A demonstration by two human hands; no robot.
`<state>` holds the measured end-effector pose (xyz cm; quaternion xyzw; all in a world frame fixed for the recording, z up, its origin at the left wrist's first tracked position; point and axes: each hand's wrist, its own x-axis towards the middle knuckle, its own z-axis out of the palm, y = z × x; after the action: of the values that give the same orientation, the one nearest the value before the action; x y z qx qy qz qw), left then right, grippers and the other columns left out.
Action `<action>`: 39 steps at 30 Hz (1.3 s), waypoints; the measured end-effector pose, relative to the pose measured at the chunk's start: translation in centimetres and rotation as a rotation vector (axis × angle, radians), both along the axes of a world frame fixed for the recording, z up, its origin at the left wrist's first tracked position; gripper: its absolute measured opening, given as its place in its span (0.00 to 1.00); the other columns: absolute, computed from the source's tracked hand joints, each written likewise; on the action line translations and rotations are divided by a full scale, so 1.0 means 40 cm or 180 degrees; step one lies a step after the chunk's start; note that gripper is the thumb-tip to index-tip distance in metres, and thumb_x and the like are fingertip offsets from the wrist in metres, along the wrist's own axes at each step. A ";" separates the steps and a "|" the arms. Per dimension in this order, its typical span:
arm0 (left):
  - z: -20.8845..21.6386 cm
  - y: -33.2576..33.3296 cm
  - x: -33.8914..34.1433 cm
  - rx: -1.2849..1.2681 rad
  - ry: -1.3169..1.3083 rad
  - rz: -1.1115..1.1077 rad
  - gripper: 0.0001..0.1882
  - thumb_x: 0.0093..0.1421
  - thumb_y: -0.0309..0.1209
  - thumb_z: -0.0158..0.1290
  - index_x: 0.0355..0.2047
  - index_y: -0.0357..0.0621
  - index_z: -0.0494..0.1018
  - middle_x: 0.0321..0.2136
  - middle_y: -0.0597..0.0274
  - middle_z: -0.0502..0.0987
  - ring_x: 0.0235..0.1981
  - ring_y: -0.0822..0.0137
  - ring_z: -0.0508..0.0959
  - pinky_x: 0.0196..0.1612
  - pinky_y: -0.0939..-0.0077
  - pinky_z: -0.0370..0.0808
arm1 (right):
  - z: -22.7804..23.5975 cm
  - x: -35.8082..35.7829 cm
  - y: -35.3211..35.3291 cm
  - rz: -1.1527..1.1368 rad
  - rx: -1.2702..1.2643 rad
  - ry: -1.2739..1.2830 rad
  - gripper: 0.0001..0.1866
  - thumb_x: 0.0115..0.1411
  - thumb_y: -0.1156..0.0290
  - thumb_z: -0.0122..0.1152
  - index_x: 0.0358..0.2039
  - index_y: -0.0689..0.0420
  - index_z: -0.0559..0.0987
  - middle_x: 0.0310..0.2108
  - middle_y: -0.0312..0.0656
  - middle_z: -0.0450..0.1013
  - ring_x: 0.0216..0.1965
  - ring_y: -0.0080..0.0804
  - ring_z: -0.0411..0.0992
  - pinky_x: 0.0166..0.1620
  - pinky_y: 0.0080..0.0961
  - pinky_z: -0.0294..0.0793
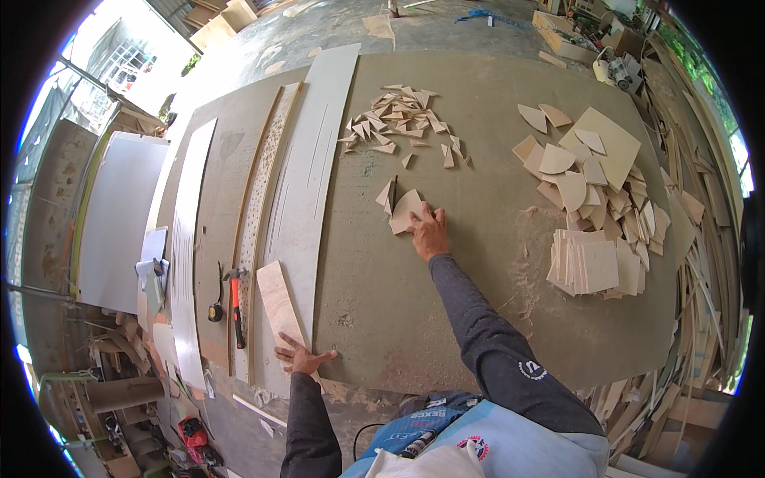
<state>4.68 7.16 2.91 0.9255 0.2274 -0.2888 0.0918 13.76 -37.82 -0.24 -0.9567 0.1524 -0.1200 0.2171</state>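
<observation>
My right hand (431, 234) reaches to the middle of the worktable, its fingers bent onto the edge of a thin plywood piece (406, 210) with a curved side. Against that piece's left side is a narrow dark blade-like strip (393, 193). A smaller plywood offcut (383, 194) lies just beyond the strip. With fingers spread, my left hand (304, 357) rests flat at the near end of a pale wooden board (279, 299), close to the table's front edge.
Small pointed offcuts (398, 119) are heaped at the far middle. Many plywood pieces (586, 259) are piled on the right. A hammer (237, 307), a tape measure (215, 311) and long white boards (307, 167) lie on the left. Sawdust covers the worktable (470, 334).
</observation>
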 end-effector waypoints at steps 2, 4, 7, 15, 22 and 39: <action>0.005 0.000 0.000 -0.0116 -0.0010 0.0051 0.97 0.24 0.60 0.79 0.66 0.53 0.05 0.67 0.18 0.16 0.70 0.30 0.17 0.64 0.18 0.33 | 0.003 0.000 0.002 -0.0006 0.0001 0.0038 0.19 0.61 0.63 0.65 0.53 0.48 0.84 0.61 0.47 0.67 0.50 0.44 0.62 0.58 0.35 0.65; 0.012 -0.005 0.000 -0.0182 -0.0006 0.0073 0.97 0.23 0.60 0.79 0.66 0.52 0.06 0.66 0.18 0.15 0.70 0.31 0.16 0.64 0.18 0.30 | 0.000 0.001 0.001 -0.0033 -0.0082 0.0046 0.19 0.60 0.64 0.65 0.53 0.48 0.84 0.62 0.47 0.66 0.50 0.44 0.62 0.59 0.35 0.65; 0.012 -0.006 0.000 -0.0128 0.0001 0.0047 0.96 0.24 0.60 0.79 0.66 0.53 0.06 0.67 0.18 0.16 0.70 0.30 0.17 0.63 0.17 0.33 | -0.006 0.003 0.001 -0.0063 -0.0109 0.0009 0.20 0.60 0.65 0.66 0.53 0.48 0.84 0.62 0.47 0.66 0.50 0.44 0.62 0.59 0.35 0.65; -0.004 0.002 -0.001 0.0012 -0.0026 -0.0015 0.96 0.25 0.59 0.80 0.66 0.56 0.05 0.67 0.18 0.17 0.70 0.27 0.20 0.63 0.16 0.40 | -0.006 0.006 0.009 -0.0145 -0.0108 -0.0030 0.20 0.58 0.66 0.67 0.53 0.48 0.83 0.61 0.48 0.67 0.49 0.45 0.63 0.58 0.35 0.65; 0.014 -0.004 0.002 -0.0258 -0.0002 0.0082 0.97 0.23 0.59 0.80 0.66 0.52 0.06 0.66 0.17 0.14 0.69 0.30 0.14 0.63 0.17 0.28 | -0.013 0.009 0.009 -0.0193 -0.0102 -0.0158 0.20 0.56 0.67 0.68 0.51 0.51 0.84 0.60 0.49 0.68 0.48 0.44 0.63 0.57 0.34 0.64; 0.021 -0.019 0.006 -0.0079 -0.0010 0.0070 0.97 0.22 0.60 0.80 0.67 0.53 0.07 0.67 0.20 0.16 0.71 0.32 0.17 0.64 0.19 0.29 | -0.061 0.053 -0.020 -0.0145 -0.0101 -0.0251 0.19 0.55 0.70 0.66 0.49 0.51 0.86 0.61 0.49 0.67 0.48 0.45 0.62 0.59 0.35 0.62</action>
<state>4.91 6.41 3.74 0.9222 0.2337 -0.2891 0.1067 15.89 -38.64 -2.70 -0.9508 0.1636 -0.1649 0.2049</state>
